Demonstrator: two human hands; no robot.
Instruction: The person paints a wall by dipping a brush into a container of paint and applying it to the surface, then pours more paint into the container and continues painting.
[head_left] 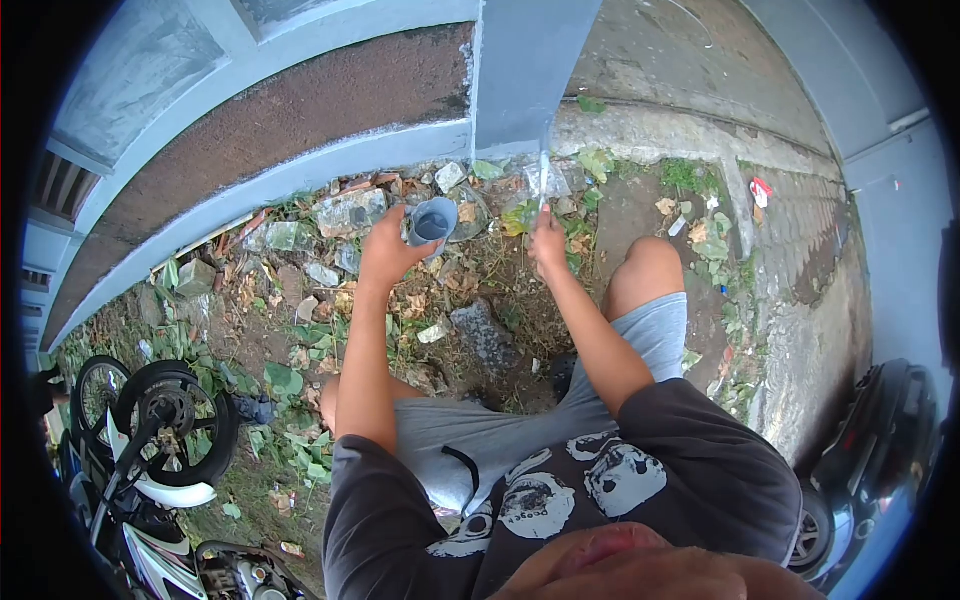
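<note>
The left hand was wrapped tight around a grey cup, held over the messy ground by the far wall. Just to its right, the right hand pinched a thin clear stick that pointed up. A motorbike stood near, on the left.

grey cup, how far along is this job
Done: the grey cup is off the ground, gripped in the left hand. In hand: the right hand holds a thin clear strip upright beside it, apart from the cup. Left: the two are not yet brought together; what the cup holds is unclear.
</note>
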